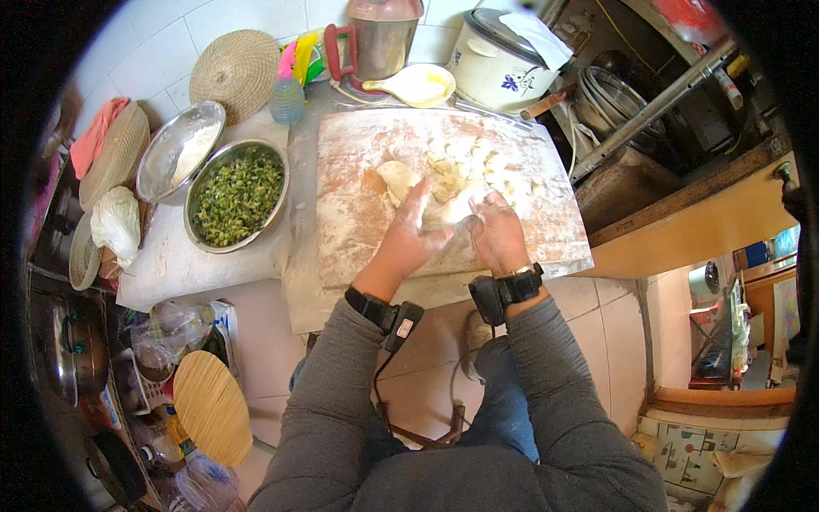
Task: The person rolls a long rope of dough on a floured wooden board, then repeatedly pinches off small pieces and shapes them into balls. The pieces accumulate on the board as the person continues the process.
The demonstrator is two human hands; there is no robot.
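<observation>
A floured wooden board (358, 249) lies before me, with several small dough pieces (477, 157) on its far right part. My left hand (413, 224), dusted with flour, is over the board with its fingers apart and nothing seen in it. Just beyond its fingertips lies a larger piece of dough (398, 180). My right hand (502, 230) is curled over the board beside the small dough pieces; whether it holds anything is unclear. To the left stand a steel bowl of chopped greens (238, 198) and a metal bowl with flour (198, 153).
Behind the board are a cream-coloured pot (502, 70), a ladle-shaped dish (425, 86) and a red-handled jug (384, 48). A ribbed bottle (286, 99) stands near a woven round mat (235, 75). A metal pole (652, 112) crosses at the right.
</observation>
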